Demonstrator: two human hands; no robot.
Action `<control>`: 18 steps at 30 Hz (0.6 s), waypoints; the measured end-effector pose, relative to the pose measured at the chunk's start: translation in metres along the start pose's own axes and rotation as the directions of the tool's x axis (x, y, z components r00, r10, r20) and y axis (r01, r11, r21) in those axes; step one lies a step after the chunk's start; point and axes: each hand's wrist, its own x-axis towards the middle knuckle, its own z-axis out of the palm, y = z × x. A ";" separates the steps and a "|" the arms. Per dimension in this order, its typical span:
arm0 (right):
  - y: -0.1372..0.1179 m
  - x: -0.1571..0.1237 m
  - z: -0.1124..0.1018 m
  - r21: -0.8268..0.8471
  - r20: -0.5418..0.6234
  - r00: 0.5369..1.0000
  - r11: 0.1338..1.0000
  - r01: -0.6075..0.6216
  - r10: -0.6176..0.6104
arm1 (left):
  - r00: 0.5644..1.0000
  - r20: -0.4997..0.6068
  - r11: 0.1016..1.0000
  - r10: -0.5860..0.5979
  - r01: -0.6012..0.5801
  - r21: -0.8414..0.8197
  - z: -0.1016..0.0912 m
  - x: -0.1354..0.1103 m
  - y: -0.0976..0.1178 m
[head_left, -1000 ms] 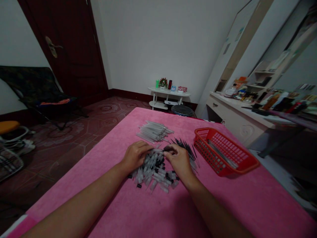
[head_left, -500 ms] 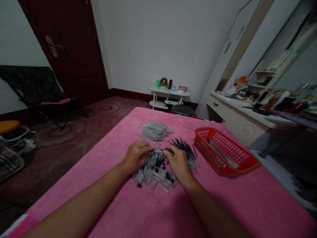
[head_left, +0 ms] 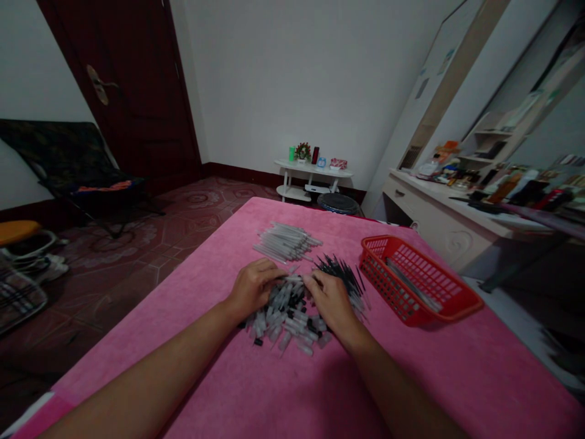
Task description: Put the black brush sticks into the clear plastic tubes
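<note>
My left hand (head_left: 253,286) and my right hand (head_left: 329,299) rest on a heap of small clear and black pen caps (head_left: 287,320) in the middle of the pink table (head_left: 274,390). Both hands have curled fingers that meet over a thin clear pen part at the heap's far edge. What exactly each pinches is too small to make out. A pile of clear pen barrels (head_left: 284,241) lies beyond the hands. A bunch of thin black refills (head_left: 340,271) lies right of my right hand.
A red plastic basket (head_left: 418,280) with a few pens inside stands at the right of the table. Beyond are a dresser with bottles (head_left: 461,201), a small white shelf table (head_left: 313,174), a dark door (head_left: 132,91) and a folding chair (head_left: 68,164).
My right hand has slid a little left toward my left hand, and the fingertips have come together over the heap. The view has shifted slightly.
</note>
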 end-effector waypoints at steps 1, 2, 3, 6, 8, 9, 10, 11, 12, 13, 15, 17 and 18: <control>0.000 0.000 -0.001 -0.004 -0.012 1.000 1.000 0.009 -0.009 | 1.000 0.000 1.000 -0.008 0.008 -0.005 0.000 0.000 0.000; -0.001 0.001 -0.002 -0.007 -0.018 1.000 1.000 0.022 -0.022 | 1.000 0.002 1.000 -0.014 0.014 -0.008 0.000 0.000 0.000; -0.001 0.001 -0.003 -0.013 -0.015 0.999 0.999 0.035 -0.035 | 1.000 0.009 1.000 -0.019 0.019 -0.008 0.001 0.000 0.000; -0.002 0.002 -0.004 -0.047 0.037 0.998 0.998 0.047 -0.045 | 1.000 0.021 1.000 -0.019 0.019 -0.014 0.001 -0.001 -0.001; -0.002 0.001 -0.005 -0.060 0.042 0.998 0.997 0.040 -0.038 | 1.000 0.020 1.000 -0.020 0.020 -0.021 0.001 -0.001 -0.001; -0.002 0.001 -0.005 -0.060 0.031 0.999 0.997 0.037 -0.036 | 1.000 0.017 0.999 -0.021 0.022 -0.024 0.001 -0.001 -0.001; -0.003 0.001 -0.006 -0.059 0.019 0.999 0.998 0.036 -0.035 | 1.000 0.016 0.999 -0.024 0.025 -0.025 0.001 -0.001 -0.001; -0.003 0.000 -0.006 -0.060 0.013 0.999 0.997 0.038 -0.037 | 1.000 0.017 0.999 -0.026 0.026 -0.025 0.001 -0.001 -0.001; -0.003 0.000 -0.006 -0.066 0.015 0.999 0.997 0.040 -0.040 | 1.000 0.019 0.999 -0.025 0.026 -0.025 0.000 -0.001 -0.001; -0.003 0.000 -0.007 -0.077 0.026 0.999 0.996 0.042 -0.040 | 1.000 0.020 0.999 -0.023 0.024 -0.025 0.000 -0.001 -0.001; -0.004 0.000 -0.007 -0.103 0.050 0.998 0.994 0.041 -0.036 | 0.999 0.027 0.999 -0.017 0.017 -0.028 0.000 -0.002 -0.001; -0.005 0.000 -0.008 -0.109 0.049 0.998 0.993 0.037 -0.032 | 1.000 0.029 0.999 -0.010 0.011 -0.032 0.001 -0.002 -0.002; -0.005 0.001 -0.008 -0.105 0.039 0.999 0.994 0.033 -0.029 | 1.000 0.028 0.999 -0.009 0.010 -0.034 0.001 -0.002 -0.002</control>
